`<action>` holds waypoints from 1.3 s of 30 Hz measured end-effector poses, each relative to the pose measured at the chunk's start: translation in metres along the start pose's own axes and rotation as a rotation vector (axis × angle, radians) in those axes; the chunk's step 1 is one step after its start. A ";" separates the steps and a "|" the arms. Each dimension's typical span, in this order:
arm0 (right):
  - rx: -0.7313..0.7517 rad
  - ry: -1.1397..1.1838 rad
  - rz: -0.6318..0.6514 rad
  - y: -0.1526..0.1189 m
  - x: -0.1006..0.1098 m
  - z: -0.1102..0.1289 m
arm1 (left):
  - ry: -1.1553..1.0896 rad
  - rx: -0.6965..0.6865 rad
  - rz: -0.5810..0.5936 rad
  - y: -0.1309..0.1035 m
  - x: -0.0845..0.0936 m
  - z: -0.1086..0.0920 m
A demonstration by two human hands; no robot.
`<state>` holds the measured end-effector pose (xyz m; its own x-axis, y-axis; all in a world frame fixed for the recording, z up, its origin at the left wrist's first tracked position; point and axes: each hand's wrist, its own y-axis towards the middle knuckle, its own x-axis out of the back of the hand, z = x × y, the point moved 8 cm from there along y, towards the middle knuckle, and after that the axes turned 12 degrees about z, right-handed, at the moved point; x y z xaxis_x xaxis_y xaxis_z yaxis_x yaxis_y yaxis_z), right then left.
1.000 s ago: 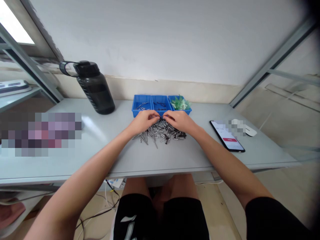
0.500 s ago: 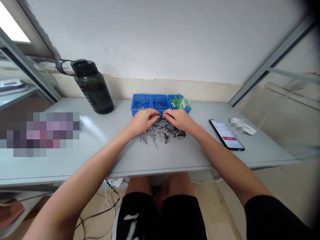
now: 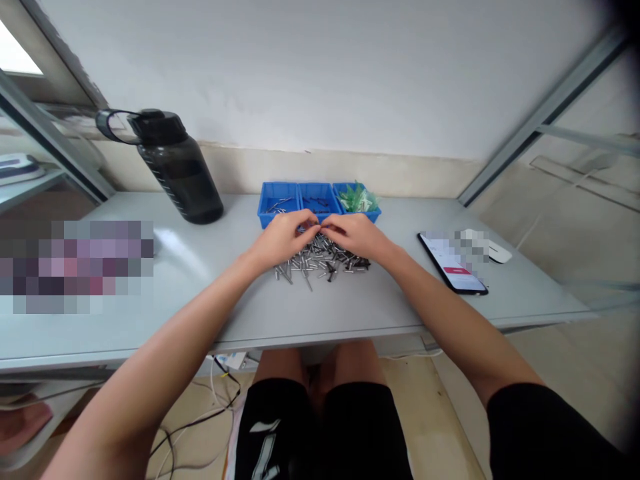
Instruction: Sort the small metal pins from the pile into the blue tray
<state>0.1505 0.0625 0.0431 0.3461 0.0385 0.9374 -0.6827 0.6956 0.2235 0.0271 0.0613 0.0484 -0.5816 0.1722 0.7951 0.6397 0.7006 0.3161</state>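
Pins (image 3: 320,257): loose heap, counter (image 3: 320,310), near side of bins (image 3: 280,189). Left hand (image 3: 283,239), right hand (image 3: 361,236): fingers curled, tips nearly meeting; grip cannot be told. Likely fault: scattering, from knuckles brushing heap. Long axes: crossed; no common heading.

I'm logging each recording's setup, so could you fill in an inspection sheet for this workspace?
Surface: grey desk, light glare at left.
Job's things: loose pile of small metal pieces; behind it, blue bins, two with metal pieces, one with green-and-white material.
Clutter: dark bottle at left, phone and white mouse-like object at right; far-left item pixelated.
Grip: left hand and right hand, fingertips close together over the pile; anything held is too small to tell.
Cables: several below the desk; nothing seen crossing the pile.
Surroundings: wall behind.
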 end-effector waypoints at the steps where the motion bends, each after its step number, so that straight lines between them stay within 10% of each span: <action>1: 0.000 0.006 -0.024 -0.001 0.002 0.000 | -0.014 0.012 -0.002 0.000 0.000 0.002; 39: 0.026 -0.041 -0.058 -0.002 0.002 -0.003 | 0.115 0.016 0.079 0.003 -0.006 0.008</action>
<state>0.1541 0.0635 0.0437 0.3592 -0.0308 0.9328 -0.6790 0.6770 0.2839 0.0288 0.0676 0.0403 -0.4677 0.1473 0.8715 0.6728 0.6988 0.2429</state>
